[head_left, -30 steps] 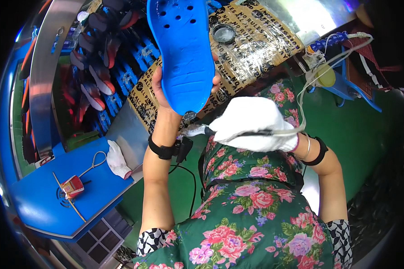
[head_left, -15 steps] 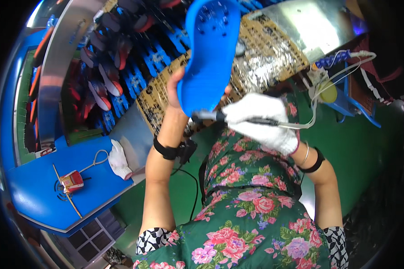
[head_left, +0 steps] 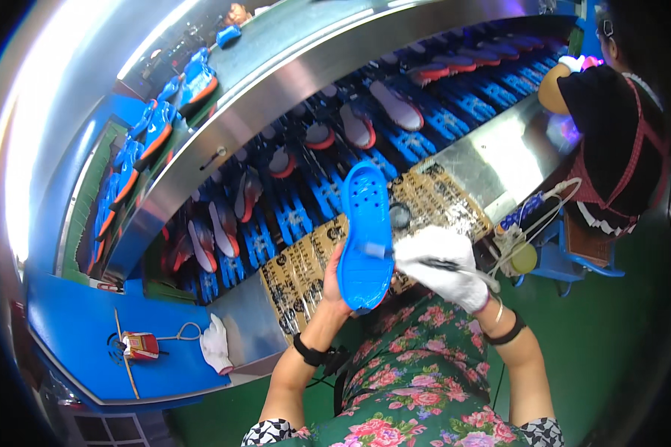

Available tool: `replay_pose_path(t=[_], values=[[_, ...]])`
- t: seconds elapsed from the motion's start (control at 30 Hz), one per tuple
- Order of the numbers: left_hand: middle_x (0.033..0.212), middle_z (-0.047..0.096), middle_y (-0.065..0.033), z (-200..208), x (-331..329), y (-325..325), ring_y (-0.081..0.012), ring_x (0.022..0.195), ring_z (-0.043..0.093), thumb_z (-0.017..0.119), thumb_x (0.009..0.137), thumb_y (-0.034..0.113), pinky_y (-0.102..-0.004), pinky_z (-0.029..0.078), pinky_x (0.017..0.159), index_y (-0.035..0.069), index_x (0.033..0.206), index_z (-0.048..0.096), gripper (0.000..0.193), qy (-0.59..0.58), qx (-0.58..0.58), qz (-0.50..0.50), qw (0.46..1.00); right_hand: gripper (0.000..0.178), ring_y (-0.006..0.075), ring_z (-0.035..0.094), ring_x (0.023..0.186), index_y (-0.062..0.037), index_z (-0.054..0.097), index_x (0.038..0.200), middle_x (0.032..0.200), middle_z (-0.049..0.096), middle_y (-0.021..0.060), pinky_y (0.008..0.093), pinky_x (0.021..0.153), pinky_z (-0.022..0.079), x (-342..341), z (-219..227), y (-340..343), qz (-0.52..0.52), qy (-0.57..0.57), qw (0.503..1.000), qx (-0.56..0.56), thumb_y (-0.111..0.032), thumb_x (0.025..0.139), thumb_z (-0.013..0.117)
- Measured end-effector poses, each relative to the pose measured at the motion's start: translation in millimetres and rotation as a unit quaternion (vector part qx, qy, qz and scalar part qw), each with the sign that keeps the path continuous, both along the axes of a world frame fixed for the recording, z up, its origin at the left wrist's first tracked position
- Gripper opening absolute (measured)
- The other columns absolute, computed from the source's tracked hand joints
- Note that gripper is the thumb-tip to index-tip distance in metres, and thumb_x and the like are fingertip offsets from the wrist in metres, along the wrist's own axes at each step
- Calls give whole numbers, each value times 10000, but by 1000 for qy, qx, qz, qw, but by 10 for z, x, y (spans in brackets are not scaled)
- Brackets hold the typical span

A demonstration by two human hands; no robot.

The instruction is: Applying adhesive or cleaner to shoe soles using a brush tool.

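Note:
A blue shoe sole point(head_left: 367, 212), with a cluster of small holes toward its far end, is held upright-lengthwise by my bare left hand point(head_left: 335, 281), whose fingers wrap its left edge and underside near the heel. My right hand point(head_left: 443, 264), in a white glove, is closed round a dark-handled brush point(head_left: 375, 249). The brush's blurred tip lies over the middle of the sole; whether it touches cannot be made out. From the brush's rear end a pale hose point(head_left: 492, 283) comes out beside the glove.
Behind the sole, tape-covered cardboard point(head_left: 298, 279) lines the metal ledge. Beyond it, a conveyor of blue racks point(head_left: 294, 220) carries several soles point(head_left: 395, 106). At left, a blue table point(head_left: 60, 335) bears a white glove point(head_left: 216, 345) and red box point(head_left: 140, 346). Another person point(head_left: 611, 134) works at right.
The brush has gone from the sole's heel end to its middle. My view has shifted, so the sole appears lower, and the conveyor and the other person show more.

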State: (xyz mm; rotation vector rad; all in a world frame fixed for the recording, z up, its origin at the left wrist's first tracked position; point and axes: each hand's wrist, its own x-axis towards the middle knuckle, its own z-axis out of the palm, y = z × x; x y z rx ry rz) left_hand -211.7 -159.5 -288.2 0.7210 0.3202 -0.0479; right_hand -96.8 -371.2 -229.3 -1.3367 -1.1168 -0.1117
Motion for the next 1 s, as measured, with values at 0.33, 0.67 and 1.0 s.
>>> replay_pose_path(t=[0.33,0.67,1.0], values=[[1492,360,-308,1961,683,485,-459,1254,508,805,757,632,-509,510,1046,-60,1537,202,1205,-434,-71,-205,875,184,99,647,712,22,752,985,969,759,118,202,619,499,157,-173,-451,-6,479,857,189,53,813,696],[1588,206,-339,2670,1916,650,-469,1451,327,462,1011,586,-556,318,1199,-27,1578,-75,994,-279,-120,164,939,200,142,704,807,24,750,1031,932,761,88,266,719,557,194,-774,-163,57,511,851,109,29,831,747],[1402,554,-245,2756,3633,382,-397,1215,580,691,861,288,-475,416,1094,14,1391,573,607,-253,812,286,442,178,134,687,738,27,753,1004,912,761,91,248,666,548,324,-784,-325,30,542,825,159,31,825,751]])
